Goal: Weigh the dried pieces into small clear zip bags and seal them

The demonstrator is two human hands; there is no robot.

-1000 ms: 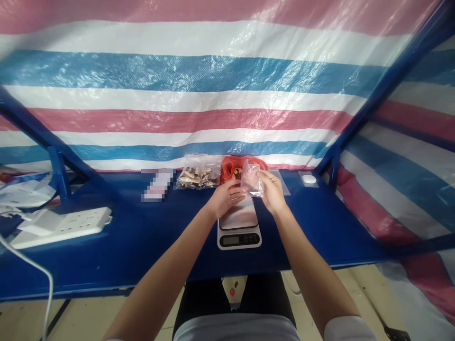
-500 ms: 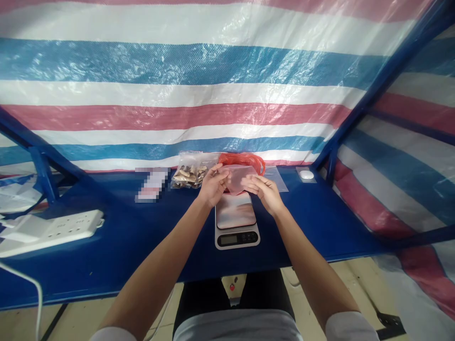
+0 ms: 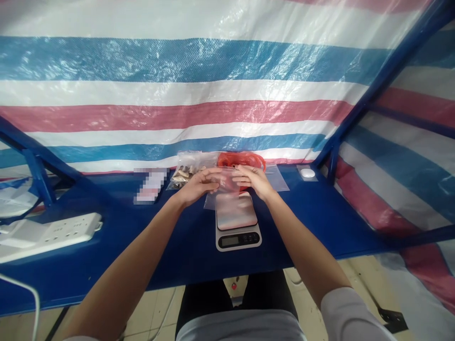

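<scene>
A see-through plastic bag [image 3: 230, 185] is stretched between my two hands above the kitchen scale [image 3: 237, 212]. My left hand [image 3: 199, 183] grips its left side, with thumb and fingers closed on the film. On the other side my right hand [image 3: 255, 180] pinches the upper right part. The bag's lower part hangs in front of the scale's metal plate, its left corner sticking out past the edge. Behind my hands lies a red plastic bag [image 3: 241, 159], partly covered by them. To the left, a plastic bag of dried brown-and-white slices [image 3: 185, 174] sits near my left fingers.
On the blue table [image 3: 302, 227], a flat plastic bag [image 3: 277, 178] lies right of my right hand. Farther right is a small white object [image 3: 307, 173] on film. A blurred-out packet [image 3: 151, 185] and a white power strip [image 3: 67, 232] are at left. A striped tarp [image 3: 177, 113] hangs behind.
My left hand has moved left and the right hand slightly back. The plastic bag between them has turned and spread, with its lower part now hanging over the scale.
</scene>
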